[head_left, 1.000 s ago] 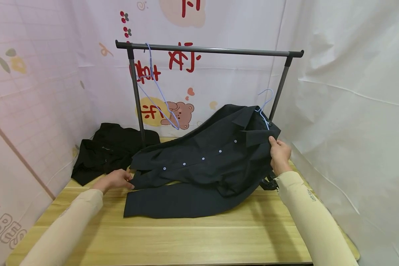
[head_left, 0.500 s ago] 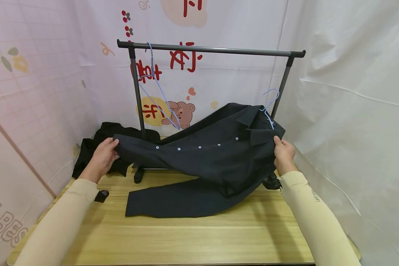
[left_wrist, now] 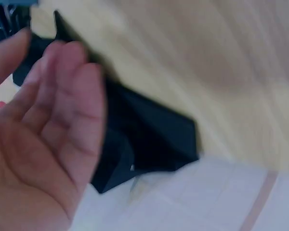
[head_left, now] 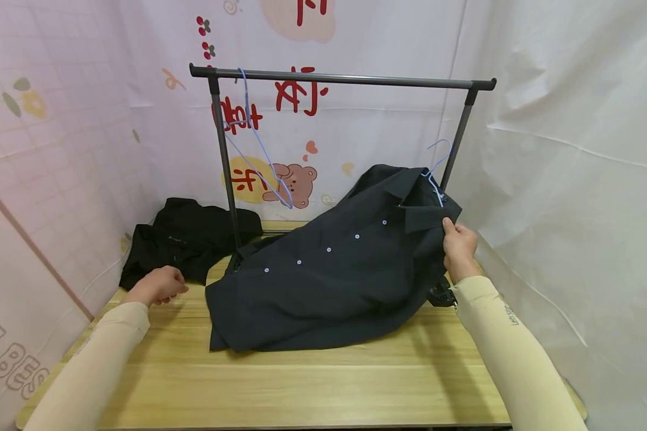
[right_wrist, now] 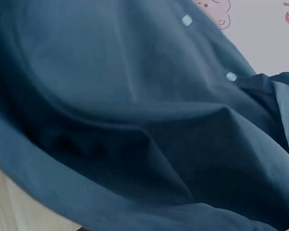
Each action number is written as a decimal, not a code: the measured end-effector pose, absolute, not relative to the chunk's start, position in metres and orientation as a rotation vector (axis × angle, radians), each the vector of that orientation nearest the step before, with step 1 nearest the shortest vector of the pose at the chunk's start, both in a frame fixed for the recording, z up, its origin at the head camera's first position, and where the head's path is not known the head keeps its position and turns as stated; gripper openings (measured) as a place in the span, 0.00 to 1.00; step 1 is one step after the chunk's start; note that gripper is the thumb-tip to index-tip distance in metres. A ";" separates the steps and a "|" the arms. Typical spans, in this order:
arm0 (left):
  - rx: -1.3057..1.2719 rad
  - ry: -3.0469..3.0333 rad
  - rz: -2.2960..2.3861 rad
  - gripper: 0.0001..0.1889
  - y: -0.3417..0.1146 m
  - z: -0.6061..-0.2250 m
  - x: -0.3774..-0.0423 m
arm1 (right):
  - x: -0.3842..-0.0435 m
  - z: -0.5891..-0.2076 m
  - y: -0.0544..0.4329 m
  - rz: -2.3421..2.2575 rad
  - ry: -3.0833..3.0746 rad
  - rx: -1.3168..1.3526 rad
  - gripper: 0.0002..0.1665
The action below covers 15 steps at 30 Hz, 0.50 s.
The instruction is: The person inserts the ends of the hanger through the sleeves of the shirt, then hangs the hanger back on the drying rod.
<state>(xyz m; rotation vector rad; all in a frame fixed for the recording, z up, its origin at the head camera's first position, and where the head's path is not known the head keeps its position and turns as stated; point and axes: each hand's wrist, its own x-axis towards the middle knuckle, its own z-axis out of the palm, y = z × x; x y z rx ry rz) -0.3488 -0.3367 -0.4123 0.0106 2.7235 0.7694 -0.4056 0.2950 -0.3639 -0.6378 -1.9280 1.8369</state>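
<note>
A dark button-up shirt [head_left: 323,269] slants from the upper right down onto the table, its white buttons facing up. My right hand [head_left: 460,246] pinches it just below the collar. A thin blue hanger [head_left: 437,173] pokes out of the neck opening, its hook free of the rail. To the left of the shirt's hem, my left hand [head_left: 160,284] is over the table and holds nothing; the left wrist view shows its fingers loosely bent. Dark cloth with folds and two buttons fills the right wrist view, where the right hand is almost wholly hidden.
A black garment rack [head_left: 339,78] stands behind the shirt. Another blue hanger [head_left: 256,149] hangs at the rail's left end. Black clothing [head_left: 189,236] lies heaped on the wooden table [head_left: 313,395] at the back left. White printed curtains enclose the sides and back.
My left hand took hold of the shirt's hem and raised it, then let go and moved down. The shirt front now lies over the sleeve. My right hand keeps its grip.
</note>
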 end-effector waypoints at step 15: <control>0.215 3.109 0.568 0.30 -0.239 -0.442 -0.396 | -0.400 -0.355 0.290 1.721 -1.994 -0.515 0.25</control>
